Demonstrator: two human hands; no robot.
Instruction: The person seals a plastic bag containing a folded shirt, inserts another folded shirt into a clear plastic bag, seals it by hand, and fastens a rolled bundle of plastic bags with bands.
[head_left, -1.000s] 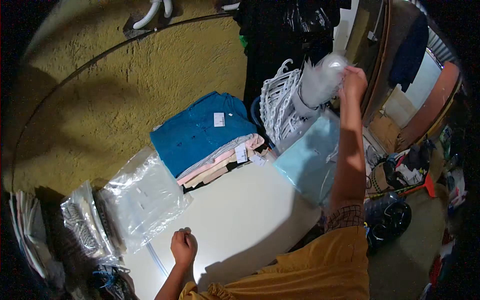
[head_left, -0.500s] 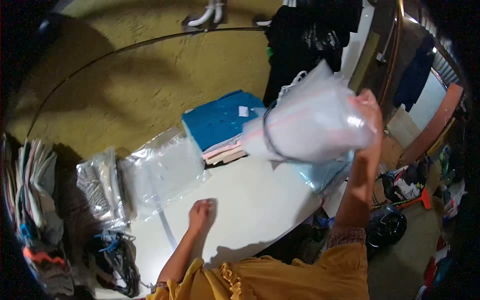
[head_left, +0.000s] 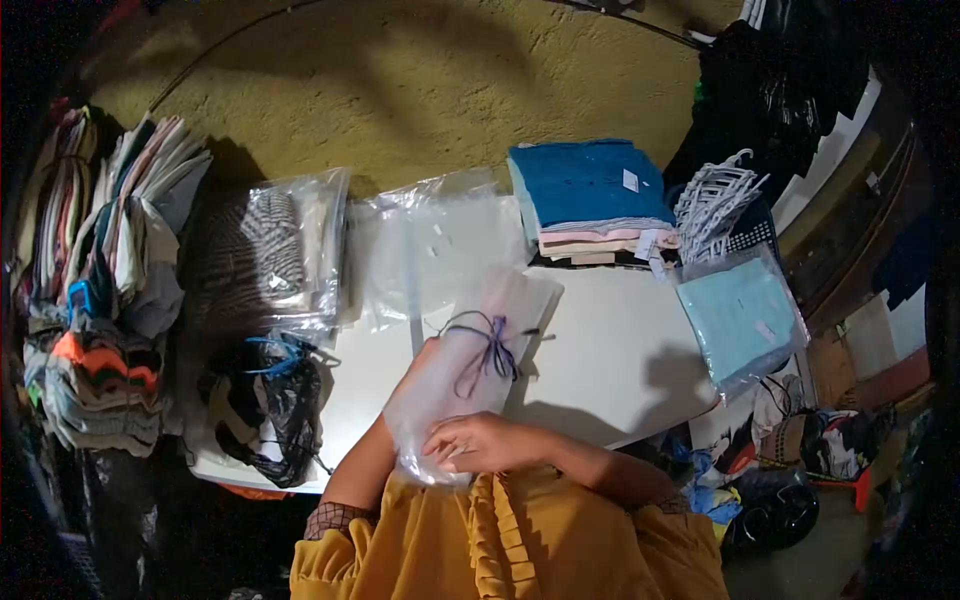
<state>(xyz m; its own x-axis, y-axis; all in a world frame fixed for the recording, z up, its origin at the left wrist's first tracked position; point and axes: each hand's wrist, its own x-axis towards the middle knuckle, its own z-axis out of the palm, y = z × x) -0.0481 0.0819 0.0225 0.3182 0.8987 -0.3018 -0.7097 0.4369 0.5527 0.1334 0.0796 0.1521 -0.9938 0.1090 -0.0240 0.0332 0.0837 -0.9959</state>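
Note:
In the head view, a roll of cloudy plastic bags (head_left: 430,405) tilts in front of me above the white table. A dark string (head_left: 495,348) is tied around it in a bow. My left forearm runs up behind the roll, and my left hand (head_left: 428,352) holds it from behind near the string; its fingers are mostly hidden. Across the front of the roll's lower end lies my right hand (head_left: 470,442), touching the plastic with its fingers slightly bent and apart.
Flat clear bags (head_left: 440,250) lie behind the roll, beside packed patterned clothing (head_left: 270,250). Folded clothes with a blue top (head_left: 590,185), white hangers (head_left: 715,205) and a bagged light-blue garment (head_left: 745,315) are at right. Bundled cloth (head_left: 135,200) and a black bag (head_left: 285,410) stand left.
The roll has come from the raised right hand at the right to in front of my body. My left hand has gone behind it. The view has turned, shifting the table's contents.

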